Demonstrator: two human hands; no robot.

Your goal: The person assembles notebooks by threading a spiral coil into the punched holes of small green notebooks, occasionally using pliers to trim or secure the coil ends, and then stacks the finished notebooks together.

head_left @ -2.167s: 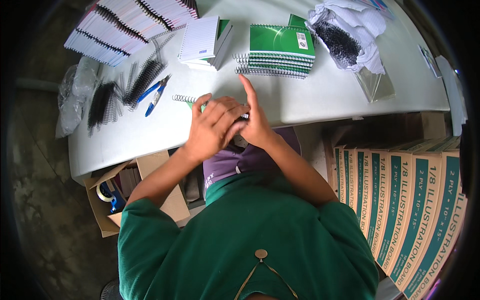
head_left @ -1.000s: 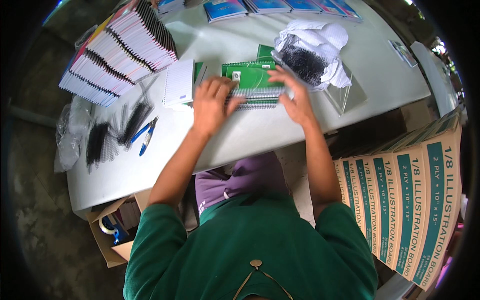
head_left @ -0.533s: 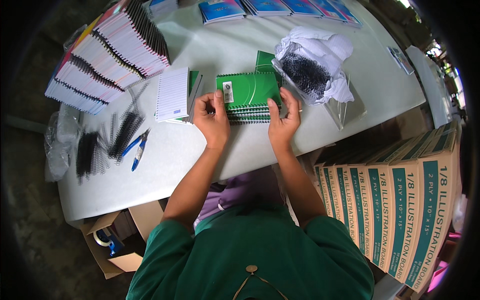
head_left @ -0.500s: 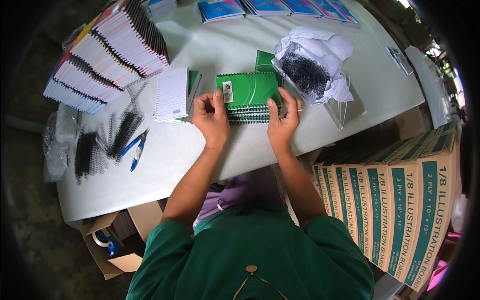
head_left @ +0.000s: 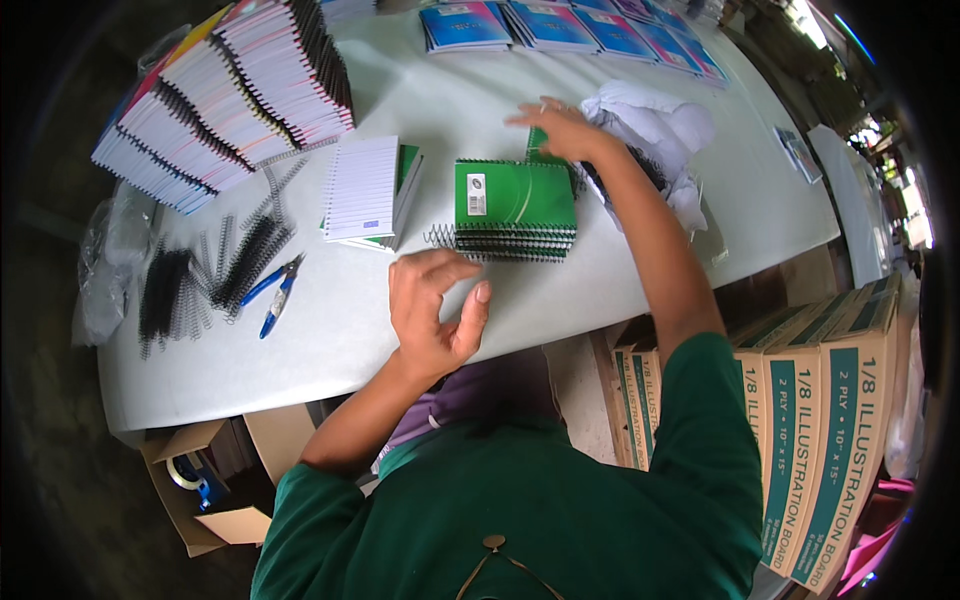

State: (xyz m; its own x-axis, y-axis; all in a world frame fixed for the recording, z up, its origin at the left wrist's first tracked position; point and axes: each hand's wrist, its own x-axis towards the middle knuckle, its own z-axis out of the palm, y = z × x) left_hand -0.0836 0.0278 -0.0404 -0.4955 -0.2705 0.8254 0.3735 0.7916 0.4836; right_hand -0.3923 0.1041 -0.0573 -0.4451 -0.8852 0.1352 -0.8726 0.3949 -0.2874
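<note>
A stack of small green spiral notebooks (head_left: 530,195) sits in the middle of the table, with a white label on the top cover. The end of a wire coil (head_left: 438,235) sticks out at its left side. My left hand (head_left: 432,312) hovers at the near-left of the stack, holding nothing, its thumb and fingers apart and curved. Reaching past the stack, my right hand (head_left: 562,130) is over another green notebook (head_left: 537,147), fingers stretched out and slightly blurred. That notebook is largely hidden by the hand. Left of the stack lies a small pile of lined sheets (head_left: 362,190) with green covers beneath.
Crumpled white wrapping (head_left: 660,120) holding black coils stands at the right. Loose black coils (head_left: 170,295) and blue-handled pliers (head_left: 275,292) lie left. Tall notebook stacks (head_left: 230,95) and blue notebooks (head_left: 555,30) stand farther back. Cartons (head_left: 805,430) flank the table's right edge.
Both hands have let go of the green notebook stack. My left hand drew back toward me; my right hand moved away and up to the notebook behind. The view shifted slightly.
</note>
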